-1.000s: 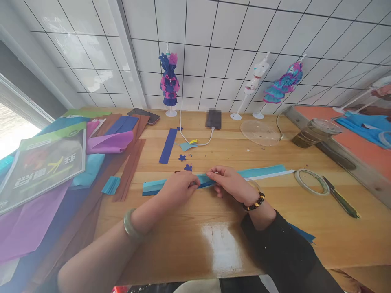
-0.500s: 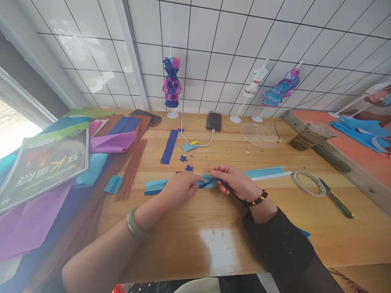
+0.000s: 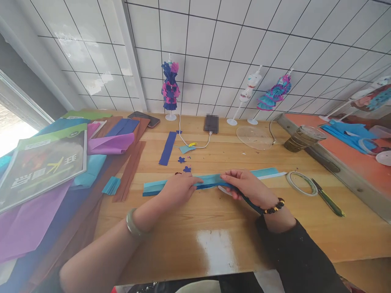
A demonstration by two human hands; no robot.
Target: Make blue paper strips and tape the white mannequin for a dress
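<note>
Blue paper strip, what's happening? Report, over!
Left hand pressing blue paper strip onto table. Right hand pinching it further along. Tape roll, scissors off right, not blocking.

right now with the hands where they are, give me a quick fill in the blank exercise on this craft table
1. Both hands, the left hand and the right hand, pinch a long paper strip coloured ____.
2. The roll of tape lies on the table just left of the green-handled ____.
3. The left wrist wears a pale green ____.
4. The phone near the wall is plugged into a white ____.

Missing words: blue; scissors; bangle; cable
</note>
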